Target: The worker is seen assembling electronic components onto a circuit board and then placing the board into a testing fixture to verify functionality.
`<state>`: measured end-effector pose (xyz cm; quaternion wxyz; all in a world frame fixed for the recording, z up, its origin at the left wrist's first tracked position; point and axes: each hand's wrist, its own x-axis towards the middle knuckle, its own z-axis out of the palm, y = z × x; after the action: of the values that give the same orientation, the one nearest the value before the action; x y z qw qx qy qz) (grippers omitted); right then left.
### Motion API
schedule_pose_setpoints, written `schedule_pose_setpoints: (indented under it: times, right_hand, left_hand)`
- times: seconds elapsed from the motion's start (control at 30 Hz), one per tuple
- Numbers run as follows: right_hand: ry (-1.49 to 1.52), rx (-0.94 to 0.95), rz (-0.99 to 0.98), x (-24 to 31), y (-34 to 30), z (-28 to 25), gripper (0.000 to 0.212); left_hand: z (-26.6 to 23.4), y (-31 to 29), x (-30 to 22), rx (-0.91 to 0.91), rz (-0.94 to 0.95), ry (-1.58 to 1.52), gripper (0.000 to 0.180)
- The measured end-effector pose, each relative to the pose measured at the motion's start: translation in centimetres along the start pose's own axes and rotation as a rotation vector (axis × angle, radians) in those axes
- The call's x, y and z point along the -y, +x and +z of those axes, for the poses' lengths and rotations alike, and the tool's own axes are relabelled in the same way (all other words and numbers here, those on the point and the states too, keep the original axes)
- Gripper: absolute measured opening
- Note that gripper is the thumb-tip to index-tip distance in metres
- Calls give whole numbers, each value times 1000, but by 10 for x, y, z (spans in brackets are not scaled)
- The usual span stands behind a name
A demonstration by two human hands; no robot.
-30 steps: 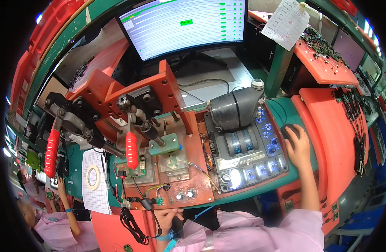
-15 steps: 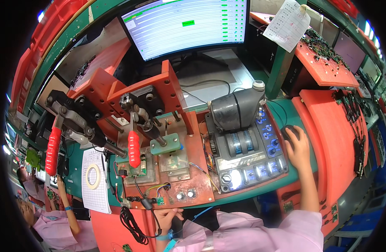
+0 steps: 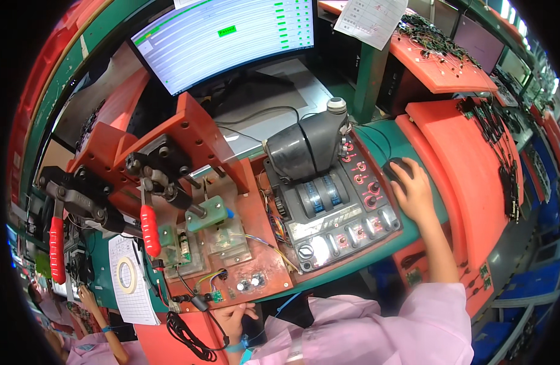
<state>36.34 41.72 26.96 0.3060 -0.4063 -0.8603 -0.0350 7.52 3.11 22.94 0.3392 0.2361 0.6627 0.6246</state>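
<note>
My right hand rests over a dark computer mouse on the green mat, right of a grey throttle controller. Red lights glow around the controller's switches and knobs. My left hand lies at the front edge of a red test fixture, fingers loosely curled, with nothing visible in them. Beside it hangs a coiled black cable. Two red-handled toggle clamps stand on the fixture, above a small green circuit board and a green block.
Behind the fixture, a monitor shows rows with green marks. A tape roll lies on a printed sheet at left. Red foam trays with black cables flank my right arm. At the lower left, another person's hand works nearby.
The controller's lights have turned from blue to red. The whole view has shifted, so the bench sits further left. My right hand stays on the mouse, my left by the fixture's edge.
</note>
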Motion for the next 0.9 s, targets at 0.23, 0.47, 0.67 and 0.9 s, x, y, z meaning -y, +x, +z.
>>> schedule_pose_setpoints:
  times: [0.23, 0.47, 0.67, 0.9]
  right_hand:
    - [-11, 4, 10, 2, 0, 0, 41]
    - [-24, -14, -23, 0, -2, 1, 42]
    - [-10, 2, -18, 2, 0, 1, 43]
    - [-15, -2, -3, 2, 0, 1, 43]
  left_hand:
    - [2, -2, -6, -3, -23, -40, 20]
    - [3, -2, -5, -8, -15, 2, 24]
    - [1, -3, -1, 15, -1, -8, 23]
    - [2, -3, -2, 9, -17, -2, 23]
